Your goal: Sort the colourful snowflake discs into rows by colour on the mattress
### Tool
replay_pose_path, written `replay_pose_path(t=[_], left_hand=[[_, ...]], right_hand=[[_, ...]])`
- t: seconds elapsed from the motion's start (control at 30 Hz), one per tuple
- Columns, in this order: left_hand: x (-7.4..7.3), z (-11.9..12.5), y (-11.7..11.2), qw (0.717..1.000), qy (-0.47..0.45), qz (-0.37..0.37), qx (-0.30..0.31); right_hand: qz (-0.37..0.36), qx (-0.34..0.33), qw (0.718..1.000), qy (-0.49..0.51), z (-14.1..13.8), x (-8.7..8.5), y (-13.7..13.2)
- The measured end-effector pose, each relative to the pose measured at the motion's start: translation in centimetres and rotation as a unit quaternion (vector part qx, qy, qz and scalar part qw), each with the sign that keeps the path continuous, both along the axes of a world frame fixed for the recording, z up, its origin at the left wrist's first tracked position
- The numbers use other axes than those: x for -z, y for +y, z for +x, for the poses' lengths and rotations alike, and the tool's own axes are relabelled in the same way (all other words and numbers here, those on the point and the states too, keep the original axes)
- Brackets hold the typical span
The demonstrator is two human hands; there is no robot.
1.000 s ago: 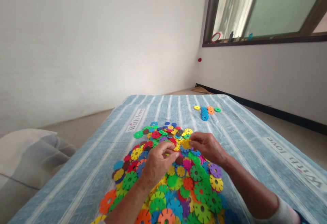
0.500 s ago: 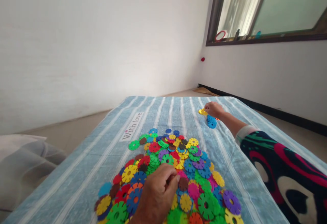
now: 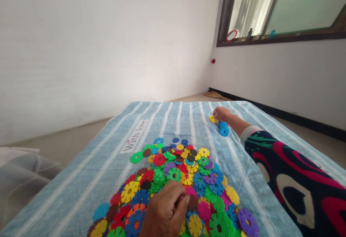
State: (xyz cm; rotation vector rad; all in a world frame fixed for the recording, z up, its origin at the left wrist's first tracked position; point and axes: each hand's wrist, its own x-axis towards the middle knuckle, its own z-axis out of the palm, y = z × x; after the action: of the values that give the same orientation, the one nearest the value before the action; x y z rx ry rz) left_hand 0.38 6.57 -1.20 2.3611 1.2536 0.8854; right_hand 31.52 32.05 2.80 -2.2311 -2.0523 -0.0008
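Observation:
A big pile of flat, flower-shaped plastic discs (image 3: 173,179) in many colours lies on a blue striped mattress (image 3: 102,172). My left hand (image 3: 164,210) rests on the near part of the pile, fingers curled and pinched together; what they grip is hidden. My right hand (image 3: 222,114) is stretched far out to the mattress's back right, fingers closed on a yellow disc (image 3: 213,119) at a small sorted group. A short stack of blue discs (image 3: 223,128) stands just beside that hand. My patterned sleeve (image 3: 292,179) fills the lower right.
White walls stand behind and to the right, with a dark-framed window (image 3: 281,9) and small items on its sill. Bare floor (image 3: 70,139) lies beyond the mattress's left edge. A grey cushion or bedding (image 3: 18,175) sits at the far left.
My right hand left the pile with a yellow disc and reached out to the small group at the back right. My left hand stayed on the pile, and the view shifted forward.

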Motion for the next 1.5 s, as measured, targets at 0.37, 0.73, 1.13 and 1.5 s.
replay_pose_path(t=[0.37,0.73,1.13,1.5], left_hand=[[0.2,0.0,0.0,1.0,0.015,0.016,0.003],[-0.5,0.3,-0.1,1.0,0.009,0.02,-0.001],[-0.6,0.6,-0.5,1.0,-0.002,0.019,-0.023],[-1.1,0.5,-0.2,0.998,-0.039,0.03,-0.031]], right_hand=[[0.019,0.019,1.0,-0.006,0.1,-0.2,-0.4],[0.083,-0.056,0.994,0.042,-1.7,-1.8,-5.9],[0.08,-0.256,0.953,0.139,-9.4,0.6,-20.5],[0.104,-0.281,0.94,0.162,-11.0,2.4,-27.0]])
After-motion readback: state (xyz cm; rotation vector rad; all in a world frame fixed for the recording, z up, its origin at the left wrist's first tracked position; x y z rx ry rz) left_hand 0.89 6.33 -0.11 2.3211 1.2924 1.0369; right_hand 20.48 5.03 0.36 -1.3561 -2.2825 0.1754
